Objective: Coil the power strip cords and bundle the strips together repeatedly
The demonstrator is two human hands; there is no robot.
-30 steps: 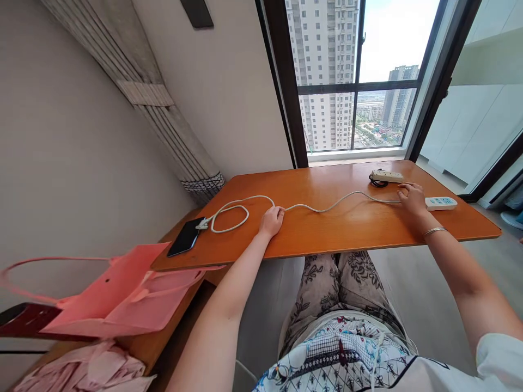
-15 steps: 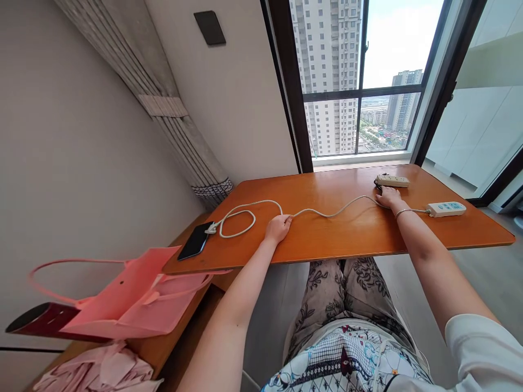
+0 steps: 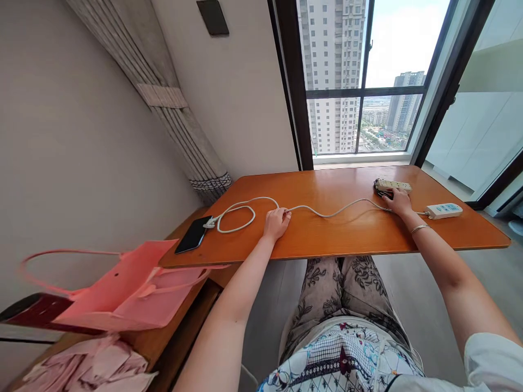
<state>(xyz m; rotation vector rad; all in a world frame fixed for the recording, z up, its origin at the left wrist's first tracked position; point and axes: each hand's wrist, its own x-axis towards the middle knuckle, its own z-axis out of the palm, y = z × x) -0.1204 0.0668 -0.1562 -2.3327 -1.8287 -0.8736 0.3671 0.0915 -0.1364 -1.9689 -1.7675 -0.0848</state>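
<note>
My left hand (image 3: pixel 278 222) rests on the wooden table top, its fingers closed on a white power cord (image 3: pixel 322 214). From there the cord loops left to a white plug (image 3: pixel 210 222) touching a black phone (image 3: pixel 192 236). Rightward, the cord runs to a white power strip (image 3: pixel 444 210), passing under or beside my right hand (image 3: pixel 398 202). That hand's fingers are curled over a black cord (image 3: pixel 379 189) bunched at the near left end of a beige power strip (image 3: pixel 393 185). The fingertips are partly hidden against the dark cord.
The orange-brown table (image 3: pixel 318 239) has its near edge above my lap. At lower left, a pink bag (image 3: pixel 118 294), a dark red object (image 3: pixel 36 311) and folded pink cloth (image 3: pixel 85 365) lie on a wooden cabinet. A window (image 3: pixel 363 125) stands behind the table.
The beige strip and its black cord have shifted slightly toward me, with my right hand moving slightly right. My left hand has turned a little on the white cord. The view has tilted slightly.
</note>
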